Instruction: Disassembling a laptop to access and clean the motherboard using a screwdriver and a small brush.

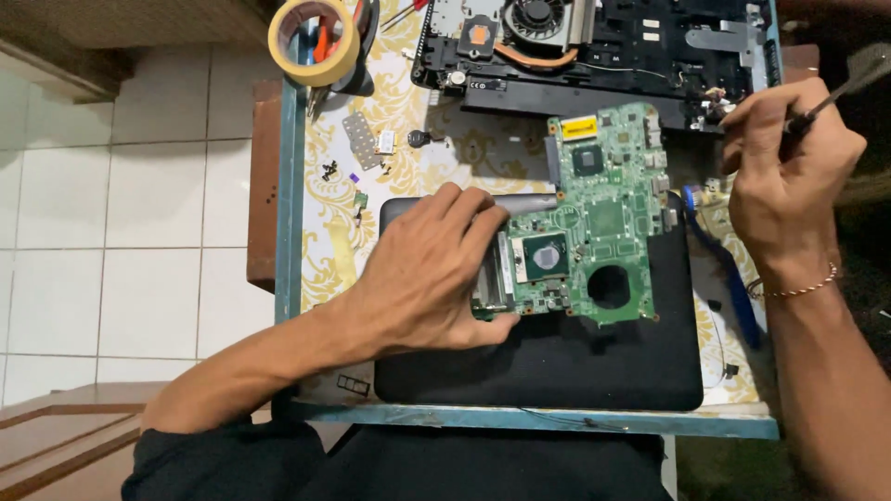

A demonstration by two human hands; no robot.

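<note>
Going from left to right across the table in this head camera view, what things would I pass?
Roll of yellow tape → small metal bracket → left hand resting on the green circuit board → blue-handled tool → right hand holding a thin dark tool.

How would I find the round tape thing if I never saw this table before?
Start at the green motherboard in the middle of the table, then look to the table's far-left corner. The masking tape roll lies there: a pale yellow ring, the only hollow circle among flat metal parts.
</note>
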